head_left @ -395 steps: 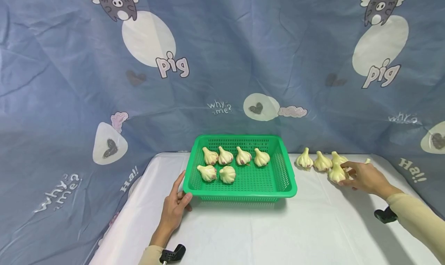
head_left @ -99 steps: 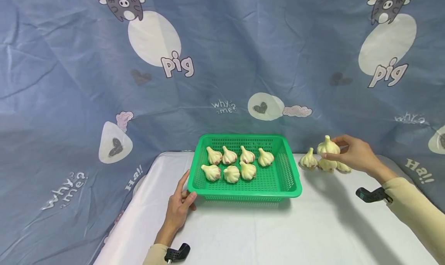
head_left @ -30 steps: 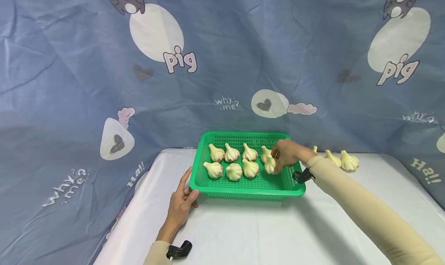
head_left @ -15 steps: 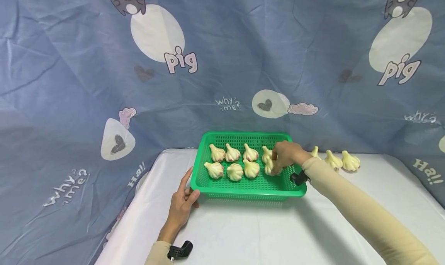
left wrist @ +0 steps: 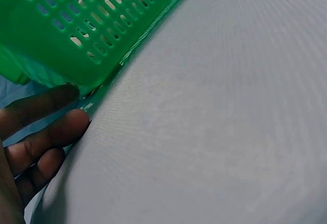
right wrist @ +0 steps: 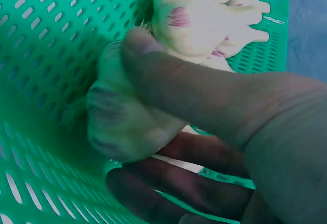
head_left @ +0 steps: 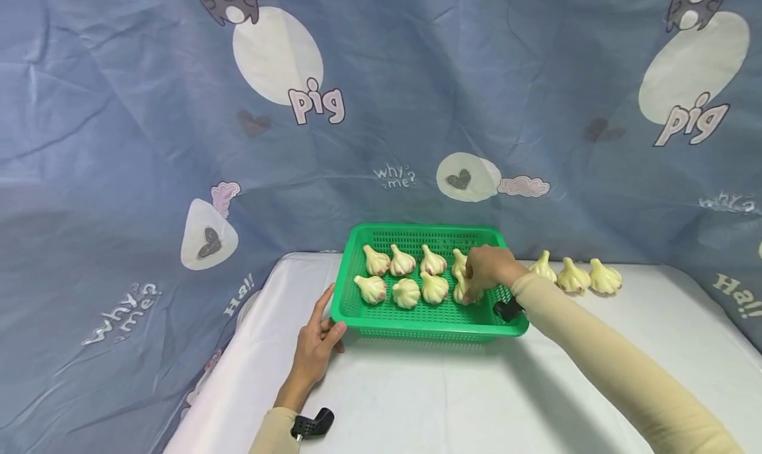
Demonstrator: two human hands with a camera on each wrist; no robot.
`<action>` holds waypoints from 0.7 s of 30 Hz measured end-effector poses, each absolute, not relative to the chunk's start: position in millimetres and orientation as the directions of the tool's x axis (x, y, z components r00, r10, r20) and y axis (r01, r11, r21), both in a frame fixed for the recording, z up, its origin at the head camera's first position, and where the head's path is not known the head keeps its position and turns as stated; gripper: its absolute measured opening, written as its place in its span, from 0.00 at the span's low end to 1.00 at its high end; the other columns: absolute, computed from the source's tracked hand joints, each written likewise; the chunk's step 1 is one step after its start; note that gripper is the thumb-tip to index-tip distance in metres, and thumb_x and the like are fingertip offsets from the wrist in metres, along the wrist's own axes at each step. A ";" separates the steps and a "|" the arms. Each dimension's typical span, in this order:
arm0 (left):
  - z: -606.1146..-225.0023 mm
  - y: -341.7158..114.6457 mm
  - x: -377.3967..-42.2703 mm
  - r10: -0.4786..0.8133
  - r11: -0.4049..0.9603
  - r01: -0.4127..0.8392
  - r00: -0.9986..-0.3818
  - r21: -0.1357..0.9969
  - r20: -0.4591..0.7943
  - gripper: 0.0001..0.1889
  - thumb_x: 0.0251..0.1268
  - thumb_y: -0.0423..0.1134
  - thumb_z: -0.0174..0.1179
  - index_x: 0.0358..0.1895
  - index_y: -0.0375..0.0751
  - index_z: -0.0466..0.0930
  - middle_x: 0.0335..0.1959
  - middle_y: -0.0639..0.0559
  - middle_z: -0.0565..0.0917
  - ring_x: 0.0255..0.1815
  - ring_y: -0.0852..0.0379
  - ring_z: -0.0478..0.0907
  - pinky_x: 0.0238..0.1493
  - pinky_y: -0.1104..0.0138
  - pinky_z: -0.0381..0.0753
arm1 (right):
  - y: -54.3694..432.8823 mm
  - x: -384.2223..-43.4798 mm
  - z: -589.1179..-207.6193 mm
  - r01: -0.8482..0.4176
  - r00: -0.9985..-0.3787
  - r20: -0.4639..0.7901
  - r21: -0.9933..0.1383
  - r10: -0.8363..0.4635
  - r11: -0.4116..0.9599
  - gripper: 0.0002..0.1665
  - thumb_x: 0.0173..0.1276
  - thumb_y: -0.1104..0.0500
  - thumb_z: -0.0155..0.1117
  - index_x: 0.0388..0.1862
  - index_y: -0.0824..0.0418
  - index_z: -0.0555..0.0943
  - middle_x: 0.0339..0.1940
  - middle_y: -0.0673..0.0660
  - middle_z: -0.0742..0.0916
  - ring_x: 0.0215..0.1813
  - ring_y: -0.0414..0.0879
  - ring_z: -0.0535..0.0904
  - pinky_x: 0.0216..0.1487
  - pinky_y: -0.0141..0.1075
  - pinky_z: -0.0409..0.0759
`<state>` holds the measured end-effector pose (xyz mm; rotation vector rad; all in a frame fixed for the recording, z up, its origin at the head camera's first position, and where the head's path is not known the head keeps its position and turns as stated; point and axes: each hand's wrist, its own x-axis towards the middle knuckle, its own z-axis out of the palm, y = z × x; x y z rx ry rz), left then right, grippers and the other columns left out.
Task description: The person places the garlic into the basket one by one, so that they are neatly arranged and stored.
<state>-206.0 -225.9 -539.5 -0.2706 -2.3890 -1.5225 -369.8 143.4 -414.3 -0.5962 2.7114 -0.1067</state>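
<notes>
Several garlic bulbs [head_left: 401, 261] lie in two rows inside the green plastic basket [head_left: 428, 329]. My right hand [head_left: 491, 266] is down in the basket's right part, thumb and fingers round a garlic bulb [right wrist: 130, 119] at the right end of the front row. In the right wrist view this bulb lies close over the slotted floor, and other bulbs show beyond the thumb. At the basket's front left corner, my left hand [head_left: 315, 351] touches the rim with thumb and index finger extended. The left wrist view shows its other fingertips against the basket's outer wall.
Three garlic bulbs [head_left: 574, 276] stand in a row on the white-covered table [head_left: 417, 401], right of the basket. A blue printed curtain [head_left: 381, 110] hangs behind the table and along both sides.
Since the oldest frame, the right hand put one bulb in the front row, then carried another in from the right-hand group. In the last second that bulb tilted slightly. The left hand stayed at the corner.
</notes>
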 end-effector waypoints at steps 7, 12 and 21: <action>-539.0 -225.8 -207.4 0.000 0.427 0.316 -0.937 0.847 0.350 0.40 0.75 0.40 0.60 0.87 0.62 0.55 0.13 0.50 0.82 0.16 0.59 0.81 0.24 0.64 0.82 | 144.2 -370.4 -418.3 -0.386 -0.853 -0.309 -0.168 -0.420 0.907 0.33 0.47 0.35 0.88 0.45 0.54 0.93 0.49 0.55 0.91 0.47 0.53 0.86 0.43 0.49 0.87; -538.4 -226.4 -208.2 -0.004 0.429 0.312 -0.938 0.848 0.348 0.40 0.76 0.41 0.59 0.87 0.62 0.55 0.13 0.50 0.81 0.16 0.59 0.81 0.24 0.64 0.81 | 144.2 -371.3 -419.6 -0.382 -0.865 -0.277 -0.178 -0.418 0.907 0.33 0.47 0.34 0.88 0.44 0.54 0.93 0.48 0.54 0.92 0.46 0.53 0.86 0.43 0.50 0.87; -537.8 -225.5 -204.3 -0.017 0.436 0.285 -0.946 0.853 0.324 0.40 0.75 0.42 0.59 0.86 0.63 0.55 0.14 0.51 0.83 0.16 0.60 0.81 0.23 0.66 0.79 | 143.6 -367.8 -422.2 -0.377 -0.863 -0.268 -0.221 -0.428 0.899 0.25 0.47 0.38 0.90 0.33 0.55 0.93 0.36 0.52 0.92 0.35 0.46 0.85 0.36 0.44 0.86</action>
